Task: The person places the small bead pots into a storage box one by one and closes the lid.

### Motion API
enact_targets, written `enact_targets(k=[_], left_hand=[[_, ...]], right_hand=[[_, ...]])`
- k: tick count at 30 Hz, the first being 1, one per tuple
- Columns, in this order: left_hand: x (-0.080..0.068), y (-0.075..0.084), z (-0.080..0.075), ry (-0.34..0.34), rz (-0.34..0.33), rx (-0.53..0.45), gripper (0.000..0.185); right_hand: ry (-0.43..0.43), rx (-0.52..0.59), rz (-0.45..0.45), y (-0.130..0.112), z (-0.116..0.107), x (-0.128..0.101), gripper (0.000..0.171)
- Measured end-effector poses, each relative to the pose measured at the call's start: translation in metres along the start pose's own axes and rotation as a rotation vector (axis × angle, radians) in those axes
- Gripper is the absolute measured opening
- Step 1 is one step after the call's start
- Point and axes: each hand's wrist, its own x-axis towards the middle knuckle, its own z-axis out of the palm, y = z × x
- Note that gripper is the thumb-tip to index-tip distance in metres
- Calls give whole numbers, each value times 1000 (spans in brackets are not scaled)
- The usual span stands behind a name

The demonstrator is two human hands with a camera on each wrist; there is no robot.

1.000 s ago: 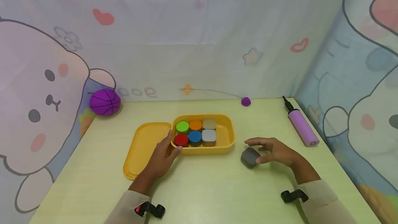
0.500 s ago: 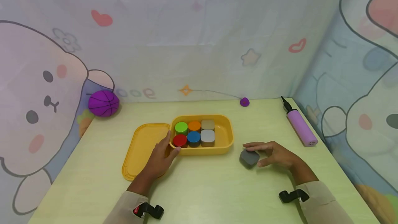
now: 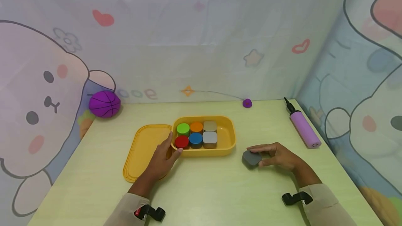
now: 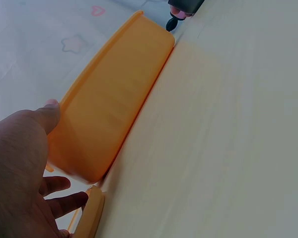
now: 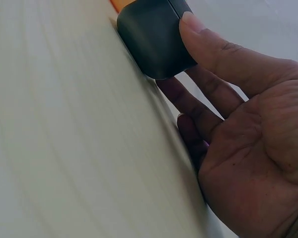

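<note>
A yellow box (image 3: 230, 128) stands mid-table and holds green (image 3: 183, 128), orange (image 3: 196, 127), red (image 3: 181, 141) and blue (image 3: 195, 138) round blocks plus two grey square ones (image 3: 209, 137). My left hand (image 3: 163, 156) rests against the box's left end, thumb on the rim and fingers fairly straight. In the left wrist view the left hand (image 4: 25, 163) lies along the box wall (image 4: 114, 99). To the right of the box, my right hand (image 3: 267, 155) pinches a dark grey block (image 3: 250, 158) lying on the table. The thumb (image 5: 208, 59) is on the block (image 5: 154, 34) and the fingers are behind it.
The box's yellow lid (image 3: 142, 151) lies flat left of it, partly under my left hand. A purple ball (image 3: 104, 104) sits at the back left, a small purple piece (image 3: 247, 103) at the back, and a lilac pump (image 3: 303, 126) at the right. Cloth walls enclose the table.
My right hand has come down and its fingers have closed round the grey block, which shifted slightly. The left hand has stayed at the box.
</note>
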Motion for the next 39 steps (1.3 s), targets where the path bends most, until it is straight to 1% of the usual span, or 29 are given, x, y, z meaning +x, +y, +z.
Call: enact_targets(k=[6, 17, 20, 26, 29, 31, 36, 39], left_hand=[[0, 1, 0, -2, -5, 3, 86], [-1, 2, 0, -3, -5, -1, 87], [-1, 2, -1, -4, -8, -6, 87], [0, 3, -1, -7, -20, 8, 86], [0, 3, -1, -5, -20, 2, 86], [-1, 3, -1, -8, -17, -9, 86], [-1, 1, 0, -4, 3, -1, 85], [-1, 1, 0, 1, 13, -2, 85]], right_hand=[[15, 21, -7, 3, -1, 0, 54], [58, 23, -62, 1, 0, -1, 51], [109, 15, -58, 1, 0, -2, 52], [250, 16, 18, -1, 2, -1, 53], [311, 24, 39, -1, 3, 0, 51], [346, 35, 30, -1, 4, 0, 50], [443, 53, -10, -6, 10, 3, 50], [521, 54, -1, -10, 11, 5, 50]])
